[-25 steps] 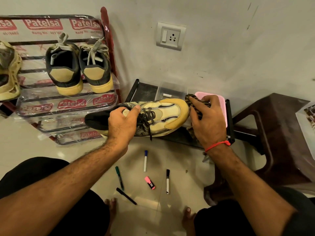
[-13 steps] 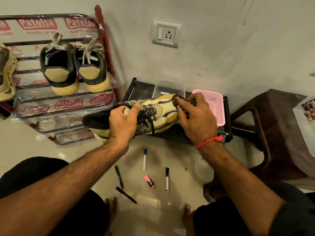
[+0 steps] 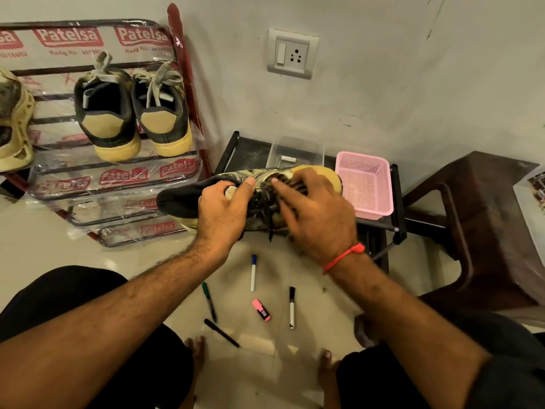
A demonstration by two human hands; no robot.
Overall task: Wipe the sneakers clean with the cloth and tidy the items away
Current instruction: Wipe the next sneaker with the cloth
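head view, from above: left hand (image 3: 227, 211) grips the sneaker (image 3: 188, 199) at its collar, held in the air over the floor, toe toward the pink basket (image 3: 365, 184). right hand (image 3: 318, 214) presses the striped cloth (image 3: 290, 184) on the laces, fingers curled over it. markers (image 3: 253, 273) lie on floor below. second pair (image 3: 132, 113) sits on rack (image 3: 124, 175).

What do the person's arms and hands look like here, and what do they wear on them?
Both forearms are bare and hairy, with no sleeves, gloves, watch or rings showing. The left hand wears nothing. The right hand has a thin red thread tied round its wrist, a small knot showing at one side.
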